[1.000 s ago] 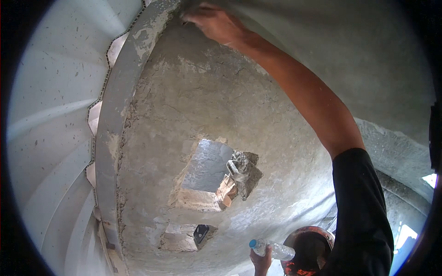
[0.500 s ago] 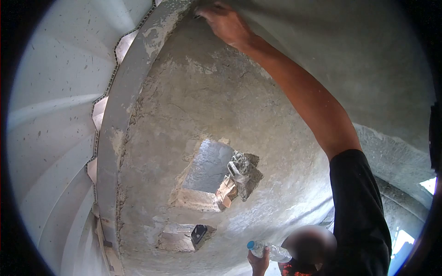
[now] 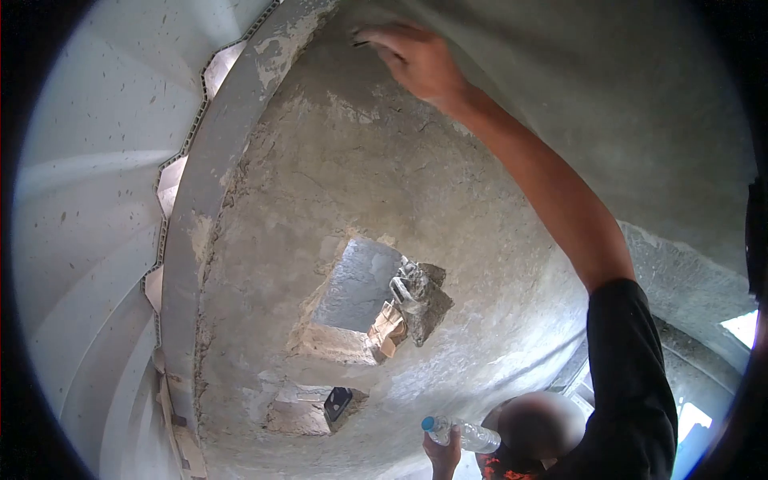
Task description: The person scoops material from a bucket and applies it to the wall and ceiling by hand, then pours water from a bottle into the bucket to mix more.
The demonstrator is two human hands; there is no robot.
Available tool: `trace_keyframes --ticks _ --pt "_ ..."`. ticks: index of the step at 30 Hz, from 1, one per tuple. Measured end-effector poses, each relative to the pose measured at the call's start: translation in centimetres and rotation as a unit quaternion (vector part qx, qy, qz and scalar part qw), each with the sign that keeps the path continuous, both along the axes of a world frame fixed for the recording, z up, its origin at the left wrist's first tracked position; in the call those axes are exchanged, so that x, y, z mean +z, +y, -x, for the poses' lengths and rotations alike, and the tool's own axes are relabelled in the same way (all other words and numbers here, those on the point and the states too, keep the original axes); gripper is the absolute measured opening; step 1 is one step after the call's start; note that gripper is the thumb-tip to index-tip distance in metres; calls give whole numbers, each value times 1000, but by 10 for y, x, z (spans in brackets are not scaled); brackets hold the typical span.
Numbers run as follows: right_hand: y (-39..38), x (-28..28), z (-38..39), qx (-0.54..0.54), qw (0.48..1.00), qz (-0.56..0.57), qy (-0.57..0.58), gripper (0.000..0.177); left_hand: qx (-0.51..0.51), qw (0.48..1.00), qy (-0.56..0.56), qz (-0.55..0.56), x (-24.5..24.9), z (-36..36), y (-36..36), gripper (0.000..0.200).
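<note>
Below are a rough wall opening [image 3: 360,284] and a co-worker's water bottle [image 3: 466,436]. The right hand [image 3: 420,60] lies on the plastered wall [image 3: 336,176], fingers pointing left; whether it grasps anything is unclear.

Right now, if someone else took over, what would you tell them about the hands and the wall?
Right hand: raised, pressed on the plastered wall near the top; something dark shows at its fingertips, unclear what.
Left hand: out of view.
Another person's hand below holds a water bottle.
Plaster covers most of the wall; rough cracked patches and two open holes remain.
</note>
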State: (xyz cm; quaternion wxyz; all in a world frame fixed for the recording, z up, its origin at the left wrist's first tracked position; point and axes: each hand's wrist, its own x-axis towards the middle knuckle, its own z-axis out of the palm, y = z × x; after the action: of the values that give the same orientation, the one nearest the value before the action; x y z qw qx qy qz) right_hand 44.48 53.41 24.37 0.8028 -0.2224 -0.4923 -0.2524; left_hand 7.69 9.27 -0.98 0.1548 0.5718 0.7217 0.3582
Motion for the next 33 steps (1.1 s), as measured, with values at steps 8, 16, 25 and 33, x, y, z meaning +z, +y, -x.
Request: trace_keyframes --ticks 8,16,25,33 --pt "-165 -152 24 436 791 332 272 17 69 993 -81 56 -8 0 -11 65" --pt "-319 -252 79 654 567 331 376 19 78 985 -152 1 -22 14 -21 67" --pt "-448 -309 161 495 364 789 3 16 75 976 -180 -97 -17 44 -34 49" --pt "-475 -426 238 285 401 727 -480 20 114 975 -141 -129 -1 75 -46 43"
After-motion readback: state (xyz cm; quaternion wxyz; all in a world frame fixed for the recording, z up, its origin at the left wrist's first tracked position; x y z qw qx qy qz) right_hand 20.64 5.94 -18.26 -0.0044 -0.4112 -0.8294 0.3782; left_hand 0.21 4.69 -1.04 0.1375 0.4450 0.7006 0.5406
